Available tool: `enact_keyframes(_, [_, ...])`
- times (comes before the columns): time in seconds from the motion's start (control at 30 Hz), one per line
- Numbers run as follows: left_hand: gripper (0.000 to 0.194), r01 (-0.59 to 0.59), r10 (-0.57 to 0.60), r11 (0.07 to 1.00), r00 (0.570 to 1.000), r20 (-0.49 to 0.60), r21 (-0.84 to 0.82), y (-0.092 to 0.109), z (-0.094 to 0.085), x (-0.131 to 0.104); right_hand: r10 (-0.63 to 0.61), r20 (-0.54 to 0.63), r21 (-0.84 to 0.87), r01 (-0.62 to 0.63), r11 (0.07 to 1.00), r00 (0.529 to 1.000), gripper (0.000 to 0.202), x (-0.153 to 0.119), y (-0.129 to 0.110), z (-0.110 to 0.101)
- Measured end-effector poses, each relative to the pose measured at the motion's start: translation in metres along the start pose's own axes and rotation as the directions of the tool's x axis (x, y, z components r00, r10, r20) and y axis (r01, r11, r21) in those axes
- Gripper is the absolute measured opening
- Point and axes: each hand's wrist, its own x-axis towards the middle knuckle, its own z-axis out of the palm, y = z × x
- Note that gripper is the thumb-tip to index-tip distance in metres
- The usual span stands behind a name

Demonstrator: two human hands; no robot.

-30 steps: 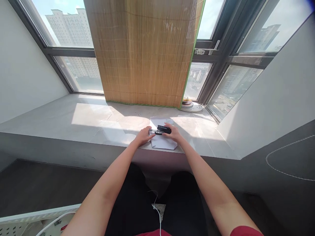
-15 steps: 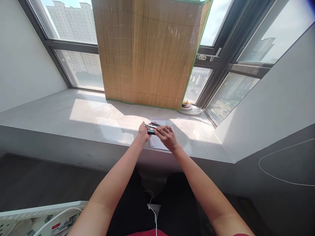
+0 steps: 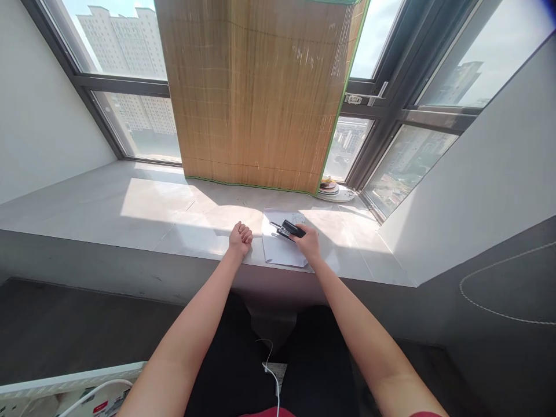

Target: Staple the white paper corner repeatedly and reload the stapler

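Note:
My right hand point(image 3: 307, 243) grips a black stapler point(image 3: 293, 228) with its top swung open, so the metal magazine shows. The stapler is over white paper sheets point(image 3: 280, 253) on the window sill. Left of the paper, my left hand point(image 3: 240, 238) is closed in a fist above the sill. Whether anything is inside the fist is hidden.
The pale sill point(image 3: 143, 202) has bright sun patches and a front edge close to my legs. Stacked plates point(image 3: 332, 191) stand in the far right corner. A bamboo blind point(image 3: 256, 104) hangs down to the sill. A white basket point(image 3: 65, 376) is at lower left.
My left hand has let go of the stapler, moved left and closed into a fist. My right hand now holds the stapler alone, slightly farther right, with its top open.

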Motion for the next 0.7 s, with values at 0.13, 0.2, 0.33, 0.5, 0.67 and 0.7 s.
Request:
enact_keyframes(0.13, [0.036, -0.067, 0.061, 0.994, 0.996, 0.063, 0.092, -0.010, 0.014, -0.007, -0.059, 0.020, -0.067, 0.060, 0.996, 0.998, 0.039, -0.006, -0.008, -0.003])
enact_keyframes(0.2, [0.041, -0.102, 0.091, 0.992, 0.985, 0.150, 0.069, -0.016, 0.028, -0.014, -0.183, -0.083, -0.086, 0.176, 0.981, 0.980, 0.041, -0.010, -0.026, -0.005])
enact_keyframes(0.33, [0.056, -0.106, 0.087, 0.993, 0.945, 0.316, 0.044, -0.028, 0.056, -0.031, -0.362, -0.067, 0.035, 0.364, 0.931, 0.930, 0.025, -0.019, -0.072, 0.002])
enact_keyframes(0.5, [0.057, -0.158, 0.107, 0.983, 0.907, 0.407, 0.094, -0.039, 0.082, -0.044, -0.360, -0.001, 0.155, 0.356, 0.922, 0.933, 0.017, -0.031, -0.101, 0.017])
enact_keyframes(0.67, [0.053, -0.493, 0.302, 0.693, 0.861, 0.410, 0.525, -0.021, 0.068, -0.027, -0.242, -0.081, 0.239, 0.254, 0.937, 0.967, 0.020, -0.029, -0.087, 0.002])
enact_keyframes(0.7, [0.044, -0.549, 0.361, 0.483, 0.835, 0.416, 0.682, -0.014, 0.056, -0.020, -0.211, -0.094, 0.242, 0.228, 0.943, 0.973, 0.022, -0.025, -0.077, -0.006])
